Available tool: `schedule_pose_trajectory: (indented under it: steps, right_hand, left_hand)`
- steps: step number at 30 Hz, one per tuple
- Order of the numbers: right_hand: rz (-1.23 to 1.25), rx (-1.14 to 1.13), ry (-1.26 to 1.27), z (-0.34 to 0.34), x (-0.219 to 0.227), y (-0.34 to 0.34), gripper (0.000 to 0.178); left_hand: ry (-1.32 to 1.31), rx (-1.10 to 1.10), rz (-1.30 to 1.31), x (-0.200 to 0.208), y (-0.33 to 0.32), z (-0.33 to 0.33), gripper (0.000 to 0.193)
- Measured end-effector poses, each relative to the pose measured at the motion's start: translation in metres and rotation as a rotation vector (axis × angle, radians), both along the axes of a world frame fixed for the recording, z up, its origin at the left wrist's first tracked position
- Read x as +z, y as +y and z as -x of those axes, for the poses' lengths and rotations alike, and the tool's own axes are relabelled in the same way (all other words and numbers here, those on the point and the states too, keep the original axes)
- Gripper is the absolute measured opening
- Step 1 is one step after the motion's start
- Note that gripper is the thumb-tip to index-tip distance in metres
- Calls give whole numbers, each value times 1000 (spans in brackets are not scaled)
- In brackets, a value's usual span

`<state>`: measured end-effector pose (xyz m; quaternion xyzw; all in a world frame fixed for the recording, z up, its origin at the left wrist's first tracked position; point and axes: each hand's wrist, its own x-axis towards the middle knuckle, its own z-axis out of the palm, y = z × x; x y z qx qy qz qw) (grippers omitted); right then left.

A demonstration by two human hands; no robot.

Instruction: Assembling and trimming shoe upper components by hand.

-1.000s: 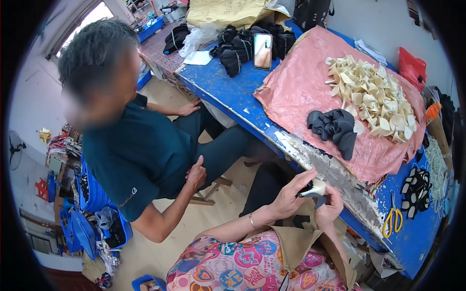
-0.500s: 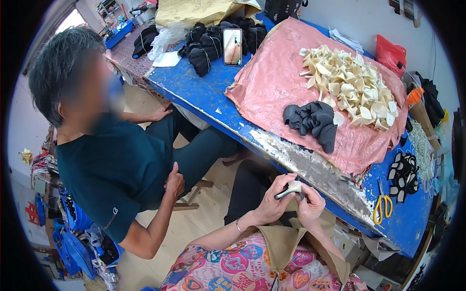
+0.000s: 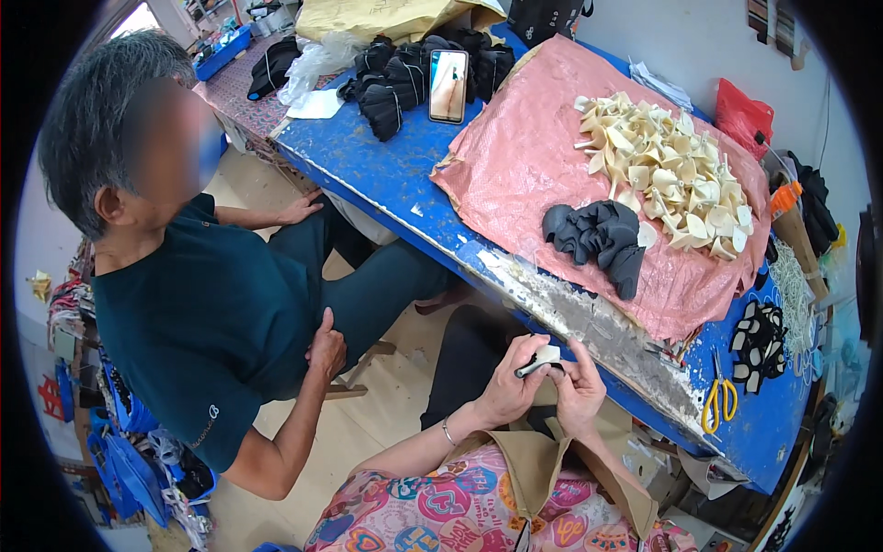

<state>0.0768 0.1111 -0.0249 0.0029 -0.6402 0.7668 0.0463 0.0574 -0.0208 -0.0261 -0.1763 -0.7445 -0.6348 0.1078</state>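
Note:
Close to the table's front edge, my left hand (image 3: 511,381) grips a small cream curved piece (image 3: 548,354) with black cloth along its edge. My right hand (image 3: 579,396) is at the piece's other side, its thumb and curled fingers against it and its index finger raised. The fingers hide much of the piece. Beyond my hands, a bunch of black cloth pieces (image 3: 598,241) lies on a pink woven sheet (image 3: 506,152). Behind it is a heap of cream curved pieces (image 3: 676,175), similar in colour to the held one.
Yellow-handled scissors (image 3: 719,405) lie at the right, near black-and-cream pieces (image 3: 759,345) and pale cord (image 3: 793,285). A phone (image 3: 448,86) leans against black bundles (image 3: 386,92) on the blue table (image 3: 354,161). A person (image 3: 207,304) sits at the left, hands on their lap.
My right index finger has lifted away from the cream piece and straightened. Both hands have shifted slightly left in the picture, and the view has moved a little.

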Motion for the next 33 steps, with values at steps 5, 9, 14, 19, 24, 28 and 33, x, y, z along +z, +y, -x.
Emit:
schedule_pose_trajectory:
  steps: [5,9,14,19,24,28,33]
  right_hand:
    - [-27,-30,82,-2,-17,1,39]
    - [-130,-75,117,-1,-6,-5,41]
    - [21,-135,78,2,-2,-11,43]
    - [-95,-54,112,6,1,-3,31]
    - [-30,-53,126,7,1,-3,16]
    - [-194,-105,177,9,5,4,12]
    - [18,-6,184,12,9,4,14]
  left_hand:
    - [51,11,31,-2,-1,1,36]
    - [112,25,47,1,-1,6,39]
    - [147,38,50,-2,1,7,42]
    - [142,55,77,-1,1,2,43]
    - [120,39,38,-4,-1,6,42]
    - [165,15,70,0,1,10,35]
    - [191,-3,140,9,-6,13,38]
